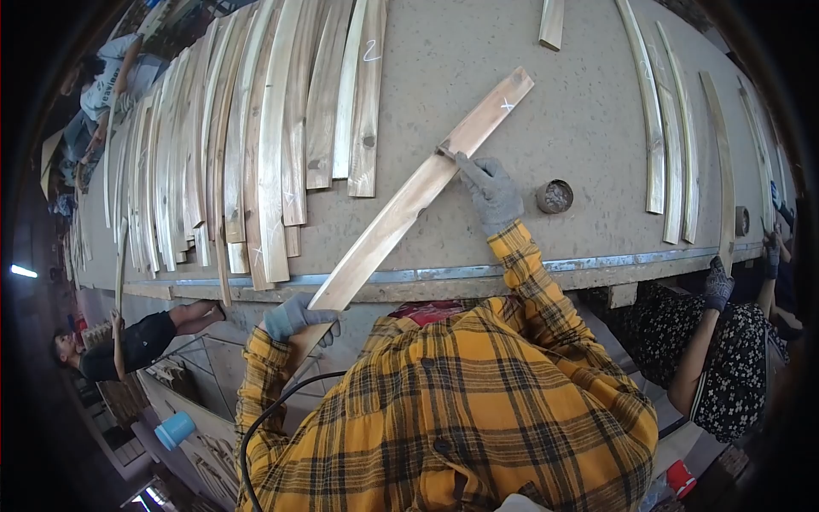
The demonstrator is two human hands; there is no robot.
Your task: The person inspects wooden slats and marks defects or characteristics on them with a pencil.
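A long wooden board (397, 213) slants across the table's front edge, with a white X near its far end. My left hand (299, 322), in a grey glove, is closed around the board's near end. Over the board's middle, my gloved right hand (490, 189) pinches a small dark flat scraper (444, 152) against the wood. Most of the scraper is hidden by the fingers. Just right of that hand stands a round tin (554, 196) with greyish stuff inside.
Many boards (273, 145) lie side by side on the left of the table (418, 85). More boards (653, 154) lie at right. A metal strip (409, 276) runs along the front edge. A co-worker's gloved hand (718, 286) holds a board at right; other people are at left.
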